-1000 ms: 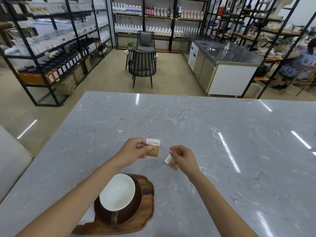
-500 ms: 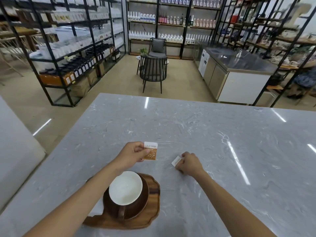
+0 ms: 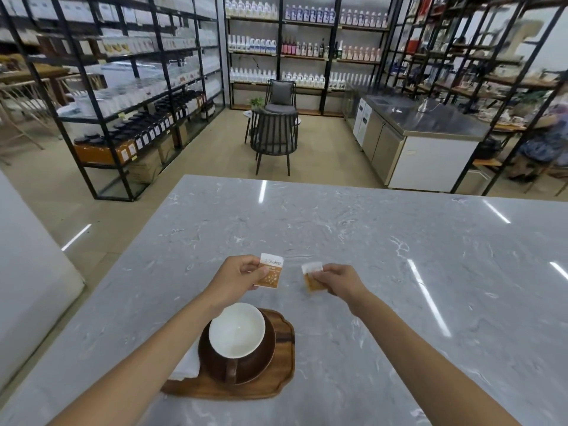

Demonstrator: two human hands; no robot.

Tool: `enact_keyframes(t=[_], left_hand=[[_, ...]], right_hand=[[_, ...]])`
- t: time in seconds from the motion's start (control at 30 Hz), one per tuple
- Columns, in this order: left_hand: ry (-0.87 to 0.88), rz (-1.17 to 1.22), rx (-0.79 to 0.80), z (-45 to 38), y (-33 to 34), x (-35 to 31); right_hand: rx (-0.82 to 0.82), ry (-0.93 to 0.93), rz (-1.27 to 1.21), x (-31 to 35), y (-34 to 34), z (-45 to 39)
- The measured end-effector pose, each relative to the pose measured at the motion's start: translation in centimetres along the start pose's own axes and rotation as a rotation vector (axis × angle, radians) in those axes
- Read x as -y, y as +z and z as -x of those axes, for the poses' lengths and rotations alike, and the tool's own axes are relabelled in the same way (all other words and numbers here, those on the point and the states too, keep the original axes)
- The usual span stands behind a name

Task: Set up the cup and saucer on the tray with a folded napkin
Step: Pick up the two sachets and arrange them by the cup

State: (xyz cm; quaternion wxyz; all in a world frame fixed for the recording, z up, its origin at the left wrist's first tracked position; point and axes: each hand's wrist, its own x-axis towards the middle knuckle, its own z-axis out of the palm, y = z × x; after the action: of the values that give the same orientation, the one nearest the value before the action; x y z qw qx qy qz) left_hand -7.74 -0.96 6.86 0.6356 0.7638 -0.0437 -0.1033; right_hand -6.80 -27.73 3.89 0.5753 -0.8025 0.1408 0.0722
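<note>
Cup and saucer sit together on the wooden tray at the lower middle of the frame, the cup's handle turned toward the person, probably so it can be picked up easily. A white napkin shows at the tray's left edge, partly hidden under the left forearm, so I cannot tell how neatly it is folded or whether it lies fully on the tray.

Above the tray, in the middle of the frame, both hands are raised over the marble table. The left hand pinches 1 small orange and white packet upright, its printed face toward the camera, as if being read or readied for placing. The right hand pinches a 2nd packet by its lower part, its white end tilted up to the left. Each is a light fingertip hold, which suits such thin paper.

Compared with 0.5 s ago, the right hand has lifted off the table, where it was pressed low with its packet, and now holds it clear of the surface. The left hand's packet is much as it was. The 2 packets remain apart.
</note>
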Motion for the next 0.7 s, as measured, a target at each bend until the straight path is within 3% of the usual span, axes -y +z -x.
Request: enact_keyframes(t=[0.13,0.27,0.7], left_hand=[[0.034,-0.009,-0.033,1.3,0.0,-0.6],[0.061,0.046,-0.049,3.2,0.4,-1.3],[0.065,0.216,0.048,11.0,4.7,-2.1]], right_hand=[[0.146,-0.041,-0.328,3.1,-0.4,2.9],[0.249,-0.130,-0.375,5.6,0.0,6.6],[0.184,-0.173,-0.449,3.7,2.7,14.1]])
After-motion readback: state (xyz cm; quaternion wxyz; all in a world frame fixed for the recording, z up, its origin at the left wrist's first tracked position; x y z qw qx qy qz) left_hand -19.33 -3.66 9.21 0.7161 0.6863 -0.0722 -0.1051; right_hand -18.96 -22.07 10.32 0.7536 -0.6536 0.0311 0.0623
